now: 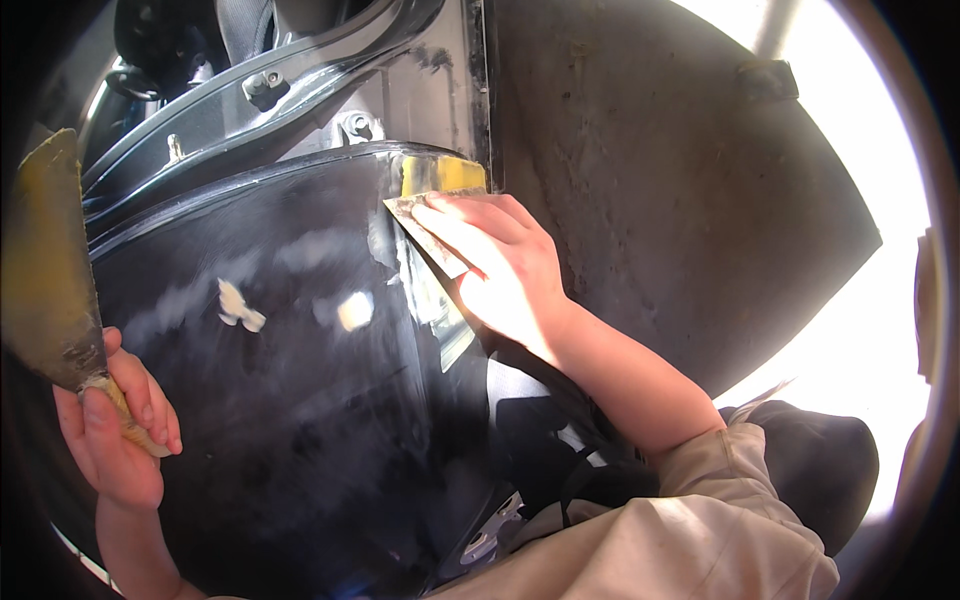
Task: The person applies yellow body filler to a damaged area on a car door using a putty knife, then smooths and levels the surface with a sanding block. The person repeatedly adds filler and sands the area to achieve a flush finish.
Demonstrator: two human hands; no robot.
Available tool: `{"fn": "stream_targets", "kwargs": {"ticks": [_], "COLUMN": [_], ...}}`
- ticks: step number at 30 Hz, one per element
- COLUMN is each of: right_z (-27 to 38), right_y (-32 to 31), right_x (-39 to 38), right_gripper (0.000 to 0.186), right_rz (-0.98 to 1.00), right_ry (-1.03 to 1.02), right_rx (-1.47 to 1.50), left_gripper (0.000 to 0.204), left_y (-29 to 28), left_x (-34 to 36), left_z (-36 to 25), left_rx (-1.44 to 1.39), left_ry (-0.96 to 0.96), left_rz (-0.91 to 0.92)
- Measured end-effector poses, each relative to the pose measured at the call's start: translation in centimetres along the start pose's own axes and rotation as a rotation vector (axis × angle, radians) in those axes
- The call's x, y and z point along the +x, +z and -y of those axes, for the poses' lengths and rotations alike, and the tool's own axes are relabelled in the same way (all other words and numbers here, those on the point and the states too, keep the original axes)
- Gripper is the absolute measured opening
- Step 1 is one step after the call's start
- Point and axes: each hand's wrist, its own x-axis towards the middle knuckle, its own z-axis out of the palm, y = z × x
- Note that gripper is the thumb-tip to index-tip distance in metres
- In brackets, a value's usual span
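On the left, my left hand (120, 430) is closed round the handle of a wide putty knife (50, 270), its blade pointing up and smeared with yellow filler. My right hand (505, 260) grips a thin flat spreader (430, 225) between thumb and fingers. The spreader's edge rests against the upper right corner of a dark car body panel (270, 420), just below a patch of yellow filler (445, 175). A paler streak of filler (450, 335) runs down the panel edge below that hand. Two whitish spots (240, 306) lie further left on the panel.
Above the panel, a metal channel with bolts (265, 85) curves along the car body. To the right stands a large brown, worn surface (660, 200) with a curved edge, bright light beyond it. A dark rounded object (820, 470) is at the lower right, beside my beige sleeve.
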Motion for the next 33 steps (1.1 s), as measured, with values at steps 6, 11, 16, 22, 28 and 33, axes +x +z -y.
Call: {"fn": "stream_targets", "kwargs": {"ticks": [6,11,16,22,28,33], "right_z": [3.5,2.8,3.0,3.9,3.3,7.5], "right_y": [-0.7,0.2,1.6,1.0,-1.6,-5.0], "right_x": [-2.0,-4.1,-7.1,-8.5,-8.9,-1.1], "right_gripper": [0.034,0.033,0.041,0.045,0.042,0.04], "right_rz": [0.099,0.375,0.243,0.202,0.17,-0.219], "right_ry": [0.923,0.212,0.019,-0.084,-0.108,0.039], "right_rx": [1.148,0.173,0.051,0.023,0.431,0.308], "left_gripper": [0.053,0.054,0.054,0.054,0.056,0.049], "left_y": [-0.4,-0.3,-0.3,-0.3,0.0,1.5], "left_x": [-0.3,-0.4,-0.4,-0.4,-0.2,-0.4], "left_z": [0.3,0.0,0.4,0.4,0.5,-1.0], "left_rx": [-0.021,-0.023,-0.016,-0.027,-0.068,-0.056], "left_ry": [0.017,0.018,0.035,0.013,0.001,-0.023], "left_rz": [0.025,0.02,0.032,0.02,0.042,0.345]}}
